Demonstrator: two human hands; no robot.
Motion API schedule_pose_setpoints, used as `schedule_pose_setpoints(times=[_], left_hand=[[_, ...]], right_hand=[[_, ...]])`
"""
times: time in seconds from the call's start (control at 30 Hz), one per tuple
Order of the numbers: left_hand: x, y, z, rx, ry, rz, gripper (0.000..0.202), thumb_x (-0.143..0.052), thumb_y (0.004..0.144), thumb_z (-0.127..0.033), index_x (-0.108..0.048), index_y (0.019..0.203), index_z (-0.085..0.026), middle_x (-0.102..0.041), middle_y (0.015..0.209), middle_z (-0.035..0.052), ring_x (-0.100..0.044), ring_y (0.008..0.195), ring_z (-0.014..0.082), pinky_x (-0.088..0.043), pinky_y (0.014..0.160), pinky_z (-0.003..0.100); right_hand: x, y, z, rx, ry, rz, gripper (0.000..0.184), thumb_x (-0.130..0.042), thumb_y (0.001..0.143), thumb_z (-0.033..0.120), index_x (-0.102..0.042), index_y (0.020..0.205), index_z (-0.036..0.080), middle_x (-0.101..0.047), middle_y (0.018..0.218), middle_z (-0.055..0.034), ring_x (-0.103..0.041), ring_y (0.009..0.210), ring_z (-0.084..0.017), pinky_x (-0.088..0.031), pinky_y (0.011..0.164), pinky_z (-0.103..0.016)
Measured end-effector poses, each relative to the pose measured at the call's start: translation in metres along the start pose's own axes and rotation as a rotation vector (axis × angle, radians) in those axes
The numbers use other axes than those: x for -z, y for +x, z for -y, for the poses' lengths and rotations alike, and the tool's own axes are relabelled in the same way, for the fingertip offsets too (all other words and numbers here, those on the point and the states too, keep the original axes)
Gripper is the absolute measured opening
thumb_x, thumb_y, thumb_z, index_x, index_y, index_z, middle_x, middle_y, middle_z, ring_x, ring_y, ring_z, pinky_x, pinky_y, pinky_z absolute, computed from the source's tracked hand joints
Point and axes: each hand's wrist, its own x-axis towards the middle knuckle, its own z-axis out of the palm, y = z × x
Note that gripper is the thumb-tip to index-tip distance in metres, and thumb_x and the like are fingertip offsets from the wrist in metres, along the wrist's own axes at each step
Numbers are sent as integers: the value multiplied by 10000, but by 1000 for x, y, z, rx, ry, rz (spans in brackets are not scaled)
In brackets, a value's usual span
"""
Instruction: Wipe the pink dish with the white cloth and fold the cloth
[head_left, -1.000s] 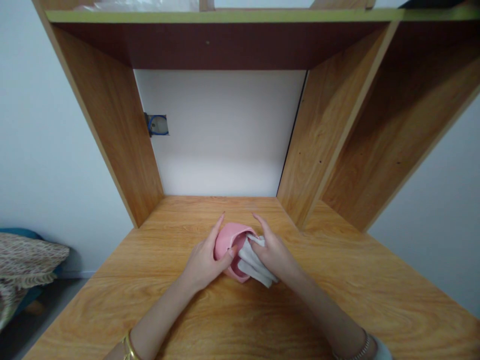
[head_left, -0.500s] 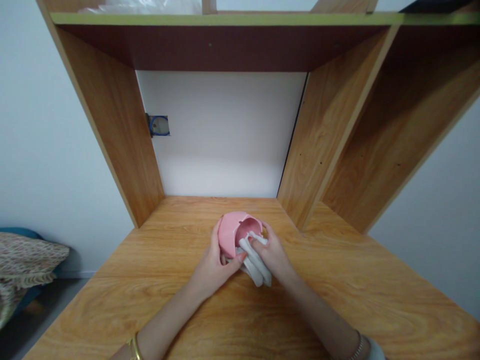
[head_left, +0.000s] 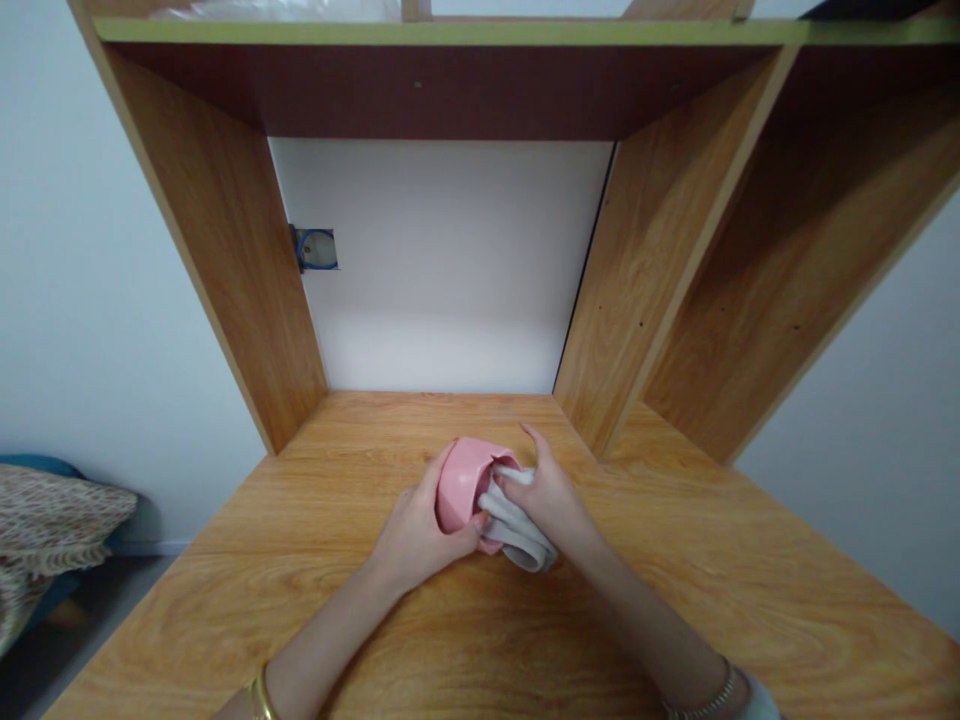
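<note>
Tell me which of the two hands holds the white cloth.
The right hand holds the white cloth, pressed to the open side of the pink bowl. The left hand has no cloth and grips the bowl's outside.

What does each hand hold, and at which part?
The left hand grips the pink bowl by its outer wall; the right hand holds a white cloth bunched at the bowl's opening.

A tilted pink bowl (head_left: 459,482) and a white cloth (head_left: 526,537) sit mid-counter (head_left: 675,600), the wood-grain surface flanked at its back by upright shelf panels (head_left: 247,270).
</note>
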Motion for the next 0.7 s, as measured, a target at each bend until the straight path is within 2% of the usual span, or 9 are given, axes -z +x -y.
schedule_pose_setpoints(times=[0.13, 0.3, 0.53, 0.7], left_hand=[[2, 0, 1, 12, 90, 10, 715, -556, 694, -410, -294, 1316, -172, -586, 1093, 97, -547, 988, 253, -416, 851, 358], [7, 3, 2, 18, 169, 14, 684, -524, 688, -396, -320, 1305, -183, -565, 1137, 105, -547, 979, 275, -410, 847, 393], [15, 4, -1, -34, 236, 146, 653, -526, 641, -360, -406, 1246, -147, -614, 1033, 112, -575, 885, 275, -427, 802, 395], [15, 4, 0, -53, 217, 165, 628, -520, 637, -338, -424, 1226, -142, -619, 1019, 105, -579, 873, 259, -428, 804, 377]], right_hand=[[3, -2, 4, 35, -137, 17, 713, -566, 654, 274, -295, 1305, 171, -533, 579, 31, -467, 473, -127, -311, 448, -199], [5, -6, 8, 68, -199, 68, 698, -529, 690, 285, -248, 1325, 216, -514, 545, 42, -473, 468, -130, -294, 440, -194], [10, -12, 15, 197, -283, 201, 729, -511, 691, 206, -198, 1350, 210, -600, 656, -8, -533, 568, -158, -339, 512, -218], [13, -13, 17, 250, -254, 229, 677, -475, 718, 197, -220, 1344, 224, -627, 736, -25, -560, 641, -170, -367, 566, -230]])
